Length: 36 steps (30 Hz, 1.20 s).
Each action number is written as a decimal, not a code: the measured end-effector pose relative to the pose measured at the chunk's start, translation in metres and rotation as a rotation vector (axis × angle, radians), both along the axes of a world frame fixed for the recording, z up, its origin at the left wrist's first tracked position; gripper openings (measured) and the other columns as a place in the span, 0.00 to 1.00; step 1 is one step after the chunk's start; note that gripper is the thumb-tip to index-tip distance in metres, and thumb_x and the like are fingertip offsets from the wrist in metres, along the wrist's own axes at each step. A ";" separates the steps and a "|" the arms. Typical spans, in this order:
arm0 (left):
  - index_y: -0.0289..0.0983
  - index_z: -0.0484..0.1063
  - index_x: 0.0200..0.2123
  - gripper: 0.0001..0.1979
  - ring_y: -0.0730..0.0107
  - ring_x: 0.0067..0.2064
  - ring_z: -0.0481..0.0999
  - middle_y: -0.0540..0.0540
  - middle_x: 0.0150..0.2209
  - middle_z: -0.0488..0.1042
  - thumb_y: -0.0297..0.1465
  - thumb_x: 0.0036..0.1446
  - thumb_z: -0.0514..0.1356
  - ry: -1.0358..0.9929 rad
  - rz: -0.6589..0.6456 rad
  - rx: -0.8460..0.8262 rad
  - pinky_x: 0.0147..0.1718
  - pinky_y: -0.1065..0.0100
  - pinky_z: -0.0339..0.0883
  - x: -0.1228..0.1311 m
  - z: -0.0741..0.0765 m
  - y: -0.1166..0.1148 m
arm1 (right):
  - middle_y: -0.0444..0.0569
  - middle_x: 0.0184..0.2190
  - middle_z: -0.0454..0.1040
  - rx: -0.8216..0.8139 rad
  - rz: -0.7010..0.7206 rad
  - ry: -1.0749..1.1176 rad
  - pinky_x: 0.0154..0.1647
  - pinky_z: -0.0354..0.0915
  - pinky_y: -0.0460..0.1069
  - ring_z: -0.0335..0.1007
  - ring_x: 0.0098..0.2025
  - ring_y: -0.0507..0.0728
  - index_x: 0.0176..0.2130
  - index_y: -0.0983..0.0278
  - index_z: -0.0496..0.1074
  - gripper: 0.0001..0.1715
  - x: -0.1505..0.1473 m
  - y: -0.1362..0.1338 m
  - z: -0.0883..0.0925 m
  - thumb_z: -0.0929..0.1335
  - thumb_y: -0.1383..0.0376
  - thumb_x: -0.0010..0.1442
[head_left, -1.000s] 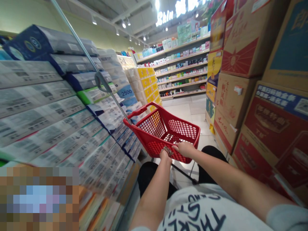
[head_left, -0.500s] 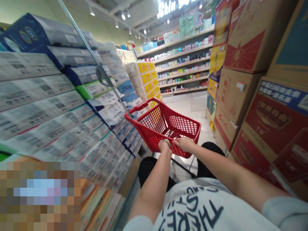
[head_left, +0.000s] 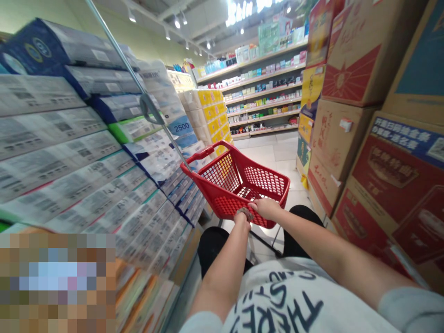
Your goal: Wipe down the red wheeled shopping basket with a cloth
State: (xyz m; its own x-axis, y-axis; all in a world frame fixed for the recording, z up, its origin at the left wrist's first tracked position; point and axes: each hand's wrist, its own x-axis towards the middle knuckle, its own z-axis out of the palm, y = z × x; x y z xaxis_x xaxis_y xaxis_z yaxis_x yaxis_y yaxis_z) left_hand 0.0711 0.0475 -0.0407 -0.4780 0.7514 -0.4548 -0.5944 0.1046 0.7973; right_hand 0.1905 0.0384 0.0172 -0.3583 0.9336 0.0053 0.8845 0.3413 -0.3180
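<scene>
Left hand point(head_left: 243, 218): fingers curled over the near rim of the red basket cart point(head_left: 239, 182).
Right hand point(head_left: 265, 208): clamped on the same rim, just beside the left.
Cart position: in the aisle, between tissue packs point(head_left: 86, 152) and cardboard boxes point(head_left: 364, 115).

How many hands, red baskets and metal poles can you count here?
red basket: 1
hands: 2, the left hand and right hand, both gripping its near rim
metal pole: 1
total: 4
</scene>
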 end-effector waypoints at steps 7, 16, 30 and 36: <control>0.37 0.59 0.26 0.10 0.78 0.19 0.65 0.56 0.20 0.62 0.18 0.44 0.55 -0.013 0.019 -0.021 0.21 0.74 0.61 0.013 0.006 0.001 | 0.57 0.43 0.77 -0.016 -0.008 -0.022 0.43 0.64 0.54 0.73 0.46 0.64 0.44 0.61 0.75 0.41 0.004 0.001 0.001 0.47 0.42 0.65; 0.38 0.59 0.29 0.09 0.79 0.22 0.68 0.56 0.23 0.64 0.21 0.50 0.57 0.100 0.100 0.150 0.26 0.75 0.65 0.018 0.037 -0.002 | 0.58 0.43 0.77 0.006 -0.038 -0.041 0.44 0.65 0.56 0.73 0.46 0.64 0.45 0.62 0.74 0.37 0.007 0.004 0.004 0.49 0.45 0.66; 0.39 0.71 0.26 0.11 0.64 0.45 0.70 0.45 0.36 0.70 0.16 0.45 0.61 0.938 -0.193 0.355 0.50 0.66 0.62 -0.012 0.069 0.012 | 0.61 0.46 0.76 -0.087 -0.079 0.015 0.45 0.65 0.58 0.73 0.48 0.66 0.48 0.65 0.72 0.36 0.000 0.007 0.006 0.48 0.49 0.68; 0.39 0.69 0.24 0.09 0.62 0.41 0.71 0.46 0.31 0.71 0.20 0.48 0.61 1.304 -0.576 0.372 0.50 0.65 0.59 -0.003 0.073 0.023 | 0.58 0.47 0.75 -0.094 -0.061 -0.003 0.44 0.65 0.55 0.73 0.48 0.63 0.50 0.63 0.71 0.26 0.003 0.010 0.001 0.53 0.56 0.67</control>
